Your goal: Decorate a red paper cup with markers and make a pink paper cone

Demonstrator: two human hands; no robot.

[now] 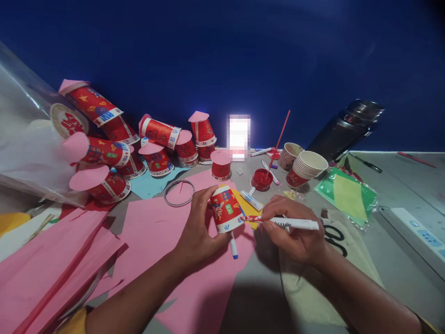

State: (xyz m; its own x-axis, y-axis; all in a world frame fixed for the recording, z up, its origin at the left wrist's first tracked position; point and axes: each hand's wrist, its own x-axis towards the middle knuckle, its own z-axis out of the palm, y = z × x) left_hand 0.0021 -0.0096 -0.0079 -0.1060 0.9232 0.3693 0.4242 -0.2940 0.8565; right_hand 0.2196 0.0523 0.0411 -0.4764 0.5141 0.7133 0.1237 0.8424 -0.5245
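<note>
From my remote seat I take the held cup as the middle of the clock, noon pointing away from me. The grey bench [406, 176] fills the working area, and a large pink sheet [149, 241] lies on it beneath the work and out toward 8 o'clock. At 2 o'clock a black flask [342, 127] leans to the right. The right hand [295, 232], between 3 and 4 o'clock, grips a marker like a pen; the left hand [200, 227], at 8 o'clock, is closed around the cup, thumb below the rim and fingers toward the base. Red cups with pink tops [156, 160] gather from 10 o'clock round to noon. Nearer than the flask, also at 2 o'clock, stands a stack of paper cups [306, 169].

The red paper cup [227, 206] itself is raised over the pink sheet, rim downward and tilted. The white acrylic marker [295, 223] meets it at about 4 o'clock, its tip [242, 218] at the white band [222, 228] near the rim; I cannot tell how firmly it presses. A blue-capped marker [233, 248] lies at 6 o'clock.

To do this well, I would steady the right wrist, use light pressure and short strokes, and turn the cup with the left hand rather than reach round it. Squeezing would likely buckle the thin wall, and fingertips on wet ink could smear the blue marks [227, 227].
</note>
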